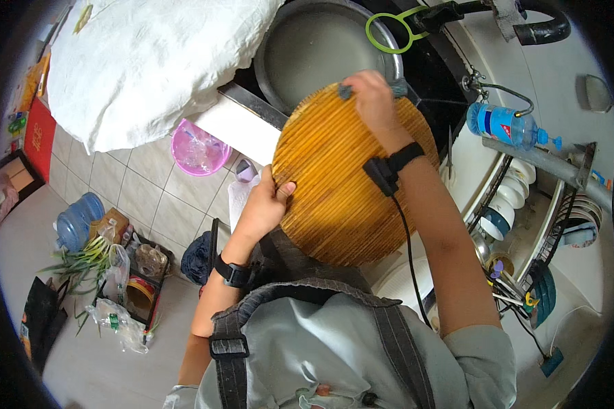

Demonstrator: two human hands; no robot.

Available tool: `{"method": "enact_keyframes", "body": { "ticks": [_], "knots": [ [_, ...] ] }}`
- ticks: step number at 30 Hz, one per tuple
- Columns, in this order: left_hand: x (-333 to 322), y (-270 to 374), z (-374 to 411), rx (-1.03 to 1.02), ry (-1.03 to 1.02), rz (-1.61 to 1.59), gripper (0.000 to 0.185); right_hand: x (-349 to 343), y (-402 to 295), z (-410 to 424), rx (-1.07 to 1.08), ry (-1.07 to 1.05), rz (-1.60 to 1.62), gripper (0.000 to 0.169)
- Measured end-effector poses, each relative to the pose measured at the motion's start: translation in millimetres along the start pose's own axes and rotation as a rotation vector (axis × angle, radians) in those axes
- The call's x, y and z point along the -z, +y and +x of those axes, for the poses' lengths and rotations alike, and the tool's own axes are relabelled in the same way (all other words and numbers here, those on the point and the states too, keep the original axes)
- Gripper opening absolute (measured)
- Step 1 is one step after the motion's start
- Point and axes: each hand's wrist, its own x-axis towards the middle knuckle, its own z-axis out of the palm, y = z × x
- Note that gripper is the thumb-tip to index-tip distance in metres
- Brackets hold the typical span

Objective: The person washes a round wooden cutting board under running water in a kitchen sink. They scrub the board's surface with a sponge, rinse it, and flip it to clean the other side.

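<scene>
A round, ridged wooden board (332, 189) is tilted in front of my apron. My left hand (264, 207) grips its left edge, the thumb on the near face and the fingers hidden behind. At the board's far edge my right hand (372, 102) is closed around a grey-green scrubbing cloth (398, 88), which is partly covered by the fingers and appears to touch the board. Just beyond the board is a large metal basin (322, 56) that looks to hold cloudy water; the board hides its near rim.
A white cloth (153, 61) covers something at upper left. A pink bin (200, 148) stands on the tiled floor. A green ring-shaped handle (395, 33) overhangs the basin. To the right are a plastic bottle (506, 125) and a rack with bowls (506, 199). A black cable (408, 245) hangs from my right wrist.
</scene>
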Motion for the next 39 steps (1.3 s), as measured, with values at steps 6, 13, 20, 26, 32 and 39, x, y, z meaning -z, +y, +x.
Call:
{"method": "enact_keyframes", "body": {
  "ticks": [6,13,20,26,32,39],
  "knots": [
    [-2.8,4.0,-2.0,0.005,0.023,0.031,0.034,-22.9,-47.9,-25.3,0.252,0.015,0.120,0.013],
    [-5.5,-3.3,0.8,-0.042,-0.009,-0.030,0.038,-6.6,16.5,-19.3,-0.163,0.080,-0.062,0.018],
    [-3.9,-1.8,-2.5,-0.035,-0.014,-0.046,0.040,-0.8,-8.1,-22.9,-0.073,-0.058,0.026,0.017],
    [-5.6,-3.6,1.6,-0.038,-0.045,-0.139,0.042,-18.0,-19.1,-40.0,-0.167,0.090,0.042,0.011],
    [-6.5,-11.9,3.3,0.036,-0.124,-0.365,0.040,-3.5,-93.3,-69.7,-0.082,-0.121,0.250,0.017],
    [0.1,8.8,-6.0,0.172,-0.111,-0.401,0.041,49.5,-62.7,-137.9,-0.258,-0.229,-0.045,0.016]
  ]
}}
